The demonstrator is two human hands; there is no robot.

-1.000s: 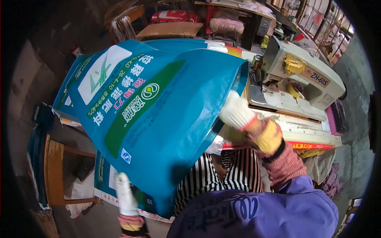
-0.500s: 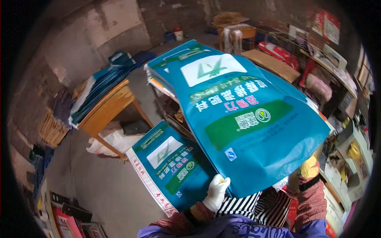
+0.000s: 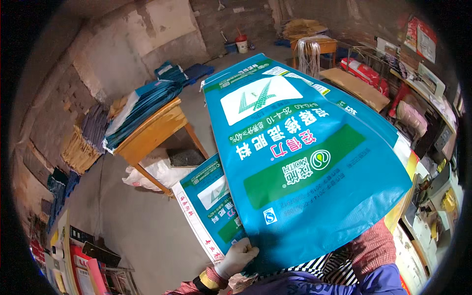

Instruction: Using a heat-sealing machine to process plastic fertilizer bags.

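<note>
I hold a large blue and green woven sack (image 3: 305,162) with a white panel, spread flat and raised in front of me. My left hand (image 3: 237,257), in a white glove, grips its lower left corner. My right forearm in a red knit sleeve (image 3: 374,244) runs up behind the sack's lower right edge, and the hand itself is hidden by the sack. Beneath the sack lies a stack of the same blue sacks (image 3: 209,204), its red and white edge showing on the left.
A wooden table (image 3: 152,135) at the left carries a pile of folded blue sacks (image 3: 140,105), with a white bag (image 3: 152,173) under it. A sewing machine bench (image 3: 437,196) is at the right. Another wooden table (image 3: 314,46) and a red bucket (image 3: 241,42) stand at the back.
My view has swung left, away from the sewing machine. The sack has travelled with both hands and now hangs over the stack of sacks; my right hand has slipped out of sight behind it.
</note>
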